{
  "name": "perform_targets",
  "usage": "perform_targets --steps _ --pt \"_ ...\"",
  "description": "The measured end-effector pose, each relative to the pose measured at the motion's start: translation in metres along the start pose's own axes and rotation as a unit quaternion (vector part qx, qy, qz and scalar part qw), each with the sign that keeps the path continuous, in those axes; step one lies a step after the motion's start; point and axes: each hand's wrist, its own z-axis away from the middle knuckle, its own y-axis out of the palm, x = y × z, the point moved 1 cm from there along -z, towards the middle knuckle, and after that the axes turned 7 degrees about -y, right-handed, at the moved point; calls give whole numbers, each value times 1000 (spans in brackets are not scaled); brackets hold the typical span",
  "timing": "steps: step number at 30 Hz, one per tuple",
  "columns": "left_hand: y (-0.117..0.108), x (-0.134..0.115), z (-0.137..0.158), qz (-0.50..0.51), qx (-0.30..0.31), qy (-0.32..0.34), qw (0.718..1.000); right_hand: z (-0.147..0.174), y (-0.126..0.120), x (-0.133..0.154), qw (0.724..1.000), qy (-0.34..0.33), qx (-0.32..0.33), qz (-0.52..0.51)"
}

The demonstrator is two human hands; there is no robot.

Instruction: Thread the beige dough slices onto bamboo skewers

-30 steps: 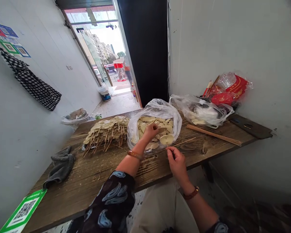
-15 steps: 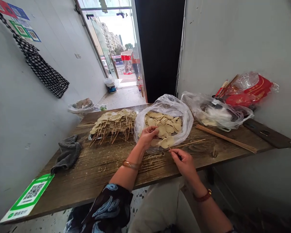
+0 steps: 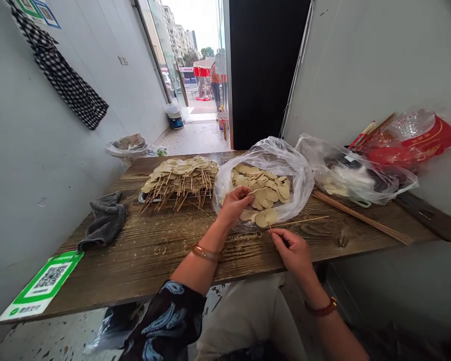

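Observation:
My right hand pinches a thin wooden skewer. A round, flat, beige slice sits on its tip. My left hand is closed, thumb and fingers pinching the edge of another beige slice over the open clear plastic bag. Loose slices of the same kind lie heaped inside that bag. Left of it, many skewered slices are stacked on a metal tray, their sticks pointing towards me. A single bare skewer lies beside the bag.
On the wooden table, a bundle of skewers lies to the right, by a second plastic bag and a dark board. Red packaging is behind. A grey cloth and a green QR card lie left.
The camera view has shifted, so the table and hands sit slightly differently in the picture. My left hand has raised the edge of a slice a little; my right hand keeps the skewer.

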Motion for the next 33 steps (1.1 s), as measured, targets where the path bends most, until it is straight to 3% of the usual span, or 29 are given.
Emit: perform_targets --steps 10,17,27,33 --pt "1 -3 5 -63 2 46 997 -2 1 2 1000 5 -7 9" --pt "6 -1 8 -97 28 30 995 -2 4 3 999 0 -31 30" --pt "3 6 8 52 11 -84 995 4 2 3 999 -36 -24 31" --pt "5 3 10 80 24 -98 992 4 2 3 998 -37 -21 41"
